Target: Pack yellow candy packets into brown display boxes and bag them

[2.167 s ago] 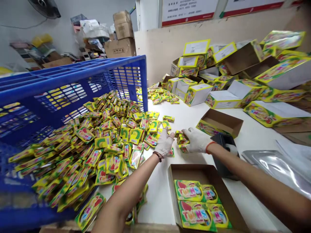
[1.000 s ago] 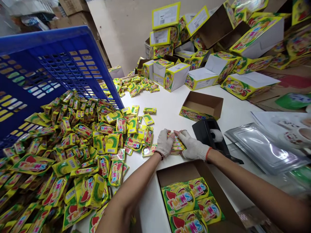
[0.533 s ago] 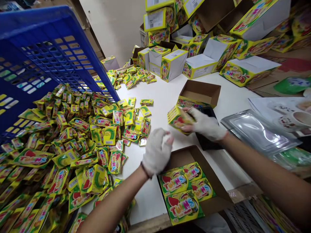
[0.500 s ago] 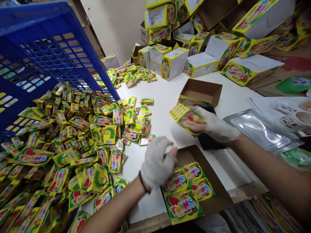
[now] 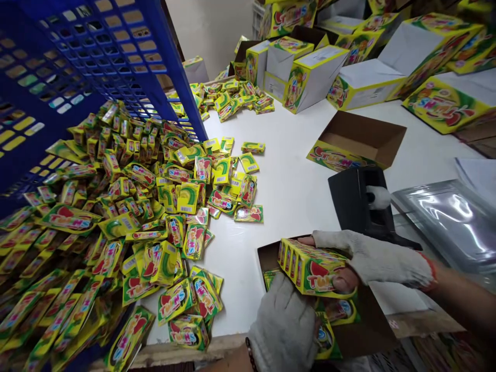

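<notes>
Because the white-gloved right hand (image 5: 370, 258) grips a row of yellow-and-green rectangular cardboard packets (image 5: 306, 263) between its fingertips, above an open brown cardboard box (image 5: 374, 323), even pressure should keep the row square beside the white-gloved left hand (image 5: 284, 328), whose grip I cannot tell.

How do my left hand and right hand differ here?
The right hand grips a row of packs; the left hand is lower in the picture, over the near box, any grip hidden. The left wrist wears a dark bracelet; the right glove's cuff has an orange edge. Both wear pale gloves.
</notes>
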Tool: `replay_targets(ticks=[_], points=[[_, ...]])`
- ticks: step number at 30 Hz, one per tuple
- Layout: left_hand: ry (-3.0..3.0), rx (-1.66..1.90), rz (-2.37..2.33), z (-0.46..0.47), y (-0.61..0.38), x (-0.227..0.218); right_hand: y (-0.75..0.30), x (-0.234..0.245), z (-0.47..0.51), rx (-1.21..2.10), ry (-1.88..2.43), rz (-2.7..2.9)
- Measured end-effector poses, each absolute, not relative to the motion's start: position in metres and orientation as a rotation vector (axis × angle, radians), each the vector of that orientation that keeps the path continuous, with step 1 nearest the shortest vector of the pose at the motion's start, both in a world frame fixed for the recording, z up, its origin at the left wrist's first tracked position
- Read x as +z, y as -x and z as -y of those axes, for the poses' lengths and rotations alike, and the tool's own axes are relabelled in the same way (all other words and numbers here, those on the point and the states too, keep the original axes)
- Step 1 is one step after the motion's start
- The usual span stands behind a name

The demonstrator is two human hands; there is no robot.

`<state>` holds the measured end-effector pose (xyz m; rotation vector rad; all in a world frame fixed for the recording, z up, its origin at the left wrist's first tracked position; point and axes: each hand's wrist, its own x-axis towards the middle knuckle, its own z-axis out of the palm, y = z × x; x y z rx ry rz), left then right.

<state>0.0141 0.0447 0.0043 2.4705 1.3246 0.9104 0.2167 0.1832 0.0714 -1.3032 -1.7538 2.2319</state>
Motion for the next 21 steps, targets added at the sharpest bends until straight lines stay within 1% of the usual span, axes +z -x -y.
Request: replay_targets(ticks=[2, 3, 7, 9, 14, 17, 19, 21], points=[[-2.459, 0.984, -1.341, -0.043, -0.015, 0.004, -0.214, 0.071, -0.186, 2.218, 1.318, 1.763], [-2.455, 0.997, -1.344, -0.042, -0.016, 0.003, -0.213, 0.072, -0.188, 2.265, 1.305, 1.747], [-2.46, 0.916, -1.338, -0.039, -0.017, 0.0, -0.203, 0.073, -0.197, 2.522, 1.237, 1.728], [-2.463, 0.892, -1.326, -0.039, -0.017, 0.0, -0.198, 0.068, -0.2, 2.54, 1.234, 1.752], [-2.517, 0.947, -1.266, -0.041, -0.017, 0.001, -0.181, 0.048, -0.195, 2.356, 1.424, 1.703], [-2.541, 0.936, -1.26, -0.042, -0.015, 0.003, -0.169, 0.051, -0.186, 2.302, 1.565, 1.609], [-2.559, 0.9, -1.239, -0.043, -0.014, 0.004, -0.16, 0.056, -0.178, 2.168, 1.693, 1.601], [-2.583, 0.903, -1.216, -0.044, -0.014, 0.003, -0.152, 0.058, -0.169, 1.943, 1.836, 1.65]])
